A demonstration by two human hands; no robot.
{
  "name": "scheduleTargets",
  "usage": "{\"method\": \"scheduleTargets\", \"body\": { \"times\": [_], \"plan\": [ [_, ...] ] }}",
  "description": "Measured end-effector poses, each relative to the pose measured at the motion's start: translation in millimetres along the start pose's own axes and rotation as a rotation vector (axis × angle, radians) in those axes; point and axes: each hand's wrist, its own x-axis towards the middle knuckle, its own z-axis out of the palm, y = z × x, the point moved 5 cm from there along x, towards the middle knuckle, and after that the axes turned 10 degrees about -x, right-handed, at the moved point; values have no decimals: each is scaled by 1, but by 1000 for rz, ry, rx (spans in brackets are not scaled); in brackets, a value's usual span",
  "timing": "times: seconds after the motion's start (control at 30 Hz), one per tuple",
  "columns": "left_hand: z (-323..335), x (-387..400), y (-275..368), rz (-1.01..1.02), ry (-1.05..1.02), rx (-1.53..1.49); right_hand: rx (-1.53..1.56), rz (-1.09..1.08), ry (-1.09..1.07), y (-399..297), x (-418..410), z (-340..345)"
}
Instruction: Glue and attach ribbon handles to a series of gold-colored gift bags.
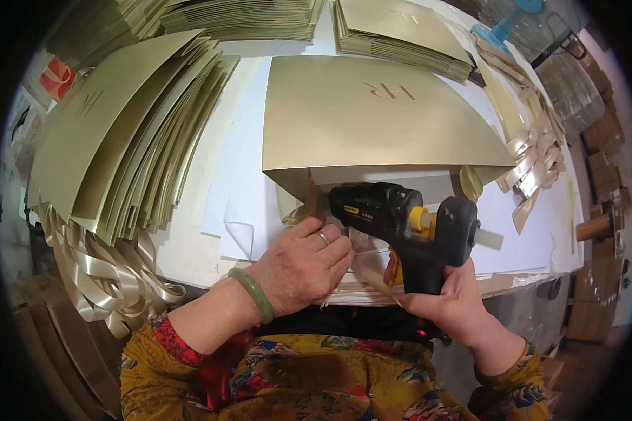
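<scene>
In my right hand point(445, 302) is a black and yellow hot glue gun point(379, 205), its nozzle end towards the left and a whitish glue stick point(487, 239) poking from its rear. A gold paper bag point(358, 121) with embossed lettering lies before me, its opening facing me. My left hand point(305, 263) is curled at the left of this opening, beside the nozzle end. A strip of cream satin ribbon point(371, 271) runs from its fingers towards my right hand. The glue gun and my left fingers hide the nozzle tip and the spot beneath it.
Gold bags point(137, 142) lean fanned out at left, cream ribbon handles point(102, 281) hanging off the table edge. More bags point(405, 31) are stacked at the back. Loose ribbons point(532, 152) lie at right. White paper sheets point(242, 210) cover the table. A blue fan point(500, 29) stands at back right.
</scene>
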Motion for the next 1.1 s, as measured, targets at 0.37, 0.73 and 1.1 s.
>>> {"method": "scheduleTargets", "body": {
  "times": [0.37,0.73,1.1],
  "plan": [
    [1,2,2,-37,-18,-5,-654,-128,141,17,-33,-47],
    [1,6,3,-46,34,11,-1203,-256,395,40,-49,-80],
    [0,17,7,-78,-7,0,-800,-411,390,17,-78,-92]
  ]
}}
